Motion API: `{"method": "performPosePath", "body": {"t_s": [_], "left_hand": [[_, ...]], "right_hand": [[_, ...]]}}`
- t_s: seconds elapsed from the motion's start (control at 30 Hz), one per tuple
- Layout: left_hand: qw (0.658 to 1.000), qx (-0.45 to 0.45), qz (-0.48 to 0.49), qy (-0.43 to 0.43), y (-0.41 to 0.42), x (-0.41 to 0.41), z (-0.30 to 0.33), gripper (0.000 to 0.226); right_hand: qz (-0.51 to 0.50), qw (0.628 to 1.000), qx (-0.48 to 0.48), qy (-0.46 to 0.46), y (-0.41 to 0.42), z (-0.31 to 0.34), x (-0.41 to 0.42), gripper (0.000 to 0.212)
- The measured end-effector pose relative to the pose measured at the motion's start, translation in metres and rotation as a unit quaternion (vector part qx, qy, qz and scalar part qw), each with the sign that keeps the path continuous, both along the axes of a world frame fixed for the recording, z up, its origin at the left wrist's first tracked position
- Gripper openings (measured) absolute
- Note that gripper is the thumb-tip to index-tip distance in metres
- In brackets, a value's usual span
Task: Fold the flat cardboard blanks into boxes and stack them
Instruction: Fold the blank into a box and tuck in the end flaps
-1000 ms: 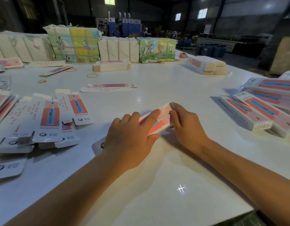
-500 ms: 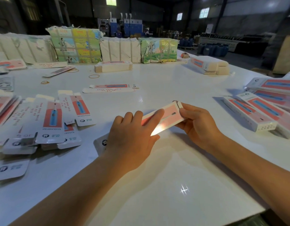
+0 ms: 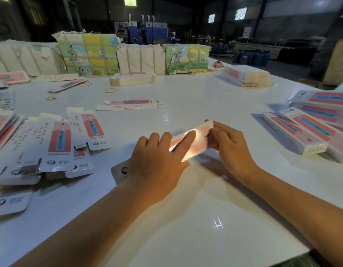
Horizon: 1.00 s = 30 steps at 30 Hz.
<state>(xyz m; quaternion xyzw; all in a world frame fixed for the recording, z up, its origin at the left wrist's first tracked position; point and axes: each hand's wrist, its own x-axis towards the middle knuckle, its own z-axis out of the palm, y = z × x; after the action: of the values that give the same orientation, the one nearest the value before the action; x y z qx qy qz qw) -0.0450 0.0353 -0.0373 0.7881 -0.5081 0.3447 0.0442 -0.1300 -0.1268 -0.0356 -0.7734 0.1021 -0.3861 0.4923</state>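
My left hand lies flat along the box mid-surface, fingers straight, steadying it; my right hand pinches its far end, probably to tuck the flap. Blanks wait left, finished boxes right.

Two bare forearms enter from lower frame. Left hand and right hand: no gloves, rings or watch apparent, though glare blurs the fingers. No sleeves visible.
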Motion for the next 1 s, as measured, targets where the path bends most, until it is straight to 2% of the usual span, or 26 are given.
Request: {"method": "performPosePath", "body": {"t_s": [0.17, 0.3, 0.47, 0.57, 0.63, 0.7, 0.8, 0.9, 0.93, 1.0], "left_hand": [[1.0, 0.0, -0.007, 0.009, 0.001, -0.001, 0.0, 0.062], [1.0, 0.014, -0.001, -0.005, 0.002, -0.004, 0.001, 0.06], [1.0, 0.009, 0.003, -0.007, 0.005, -0.004, 0.003, 0.058], [1.0, -0.013, 0.015, 0.017, 0.004, -0.004, 0.006, 0.059], [0.999, -0.025, 0.031, 0.022, 0.004, -0.003, 0.008, 0.06], [0.999, -0.026, 0.034, 0.014, 0.003, -0.002, 0.008, 0.06], [0.999, -0.028, 0.018, 0.005, 0.005, 0.002, 0.007, 0.058], [1.0, -0.024, -0.005, -0.005, 0.01, 0.011, 0.008, 0.056], [1.0, -0.016, -0.015, -0.006, 0.012, 0.015, 0.008, 0.057], [0.999, 0.008, -0.041, -0.004, 0.017, 0.023, 0.008, 0.059]], "right_hand": [[-0.052, 0.994, -0.088, 0.026, 0.001, -0.005, -0.001, 0.024], [-0.06, 0.984, -0.15, 0.074, 0.002, -0.005, -0.004, 0.025], [-0.009, 0.99, -0.121, 0.073, 0.004, -0.002, -0.002, 0.022], [0.012, 0.998, -0.01, 0.064, 0.001, -0.002, 0.001, 0.035], [0.02, 0.997, 0.025, 0.066, 0.001, -0.003, 0.003, 0.032], [0.015, 0.998, -0.011, 0.066, 0.003, -0.006, 0.002, 0.023], [0.007, 0.995, -0.081, 0.053, 0.004, -0.007, -0.001, 0.02], [0.031, 0.988, -0.14, 0.059, -0.001, -0.004, -0.003, 0.026], [0.038, 0.985, -0.152, 0.067, -0.003, -0.003, -0.003, 0.032], [0.053, 0.977, -0.184, 0.099, -0.007, -0.001, -0.005, 0.06]]}}
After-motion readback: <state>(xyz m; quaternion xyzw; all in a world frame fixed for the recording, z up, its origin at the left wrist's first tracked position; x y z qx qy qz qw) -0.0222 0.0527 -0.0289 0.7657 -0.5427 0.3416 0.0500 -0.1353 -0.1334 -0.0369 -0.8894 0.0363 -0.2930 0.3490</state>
